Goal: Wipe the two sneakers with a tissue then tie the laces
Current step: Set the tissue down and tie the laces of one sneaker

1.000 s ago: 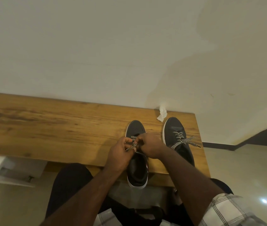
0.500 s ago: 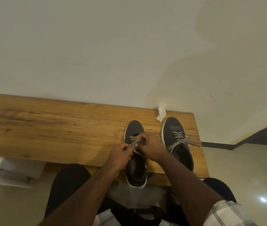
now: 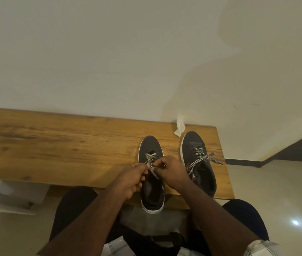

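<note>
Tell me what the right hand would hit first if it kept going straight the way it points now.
The right hand, pinching the black-and-white checked lace over the left dark sneaker, points leftward at the left hand. It would probably meet that hand's fingers first; they look almost touching, though depth is unclear.

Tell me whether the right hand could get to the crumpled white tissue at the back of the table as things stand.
Probably yes, once freed. The right hand pinches the black-and-white laces of the left dark sneaker; the crumpled white tissue lies just beyond, between both sneakers' toes, with bare wooden table between them.
</note>
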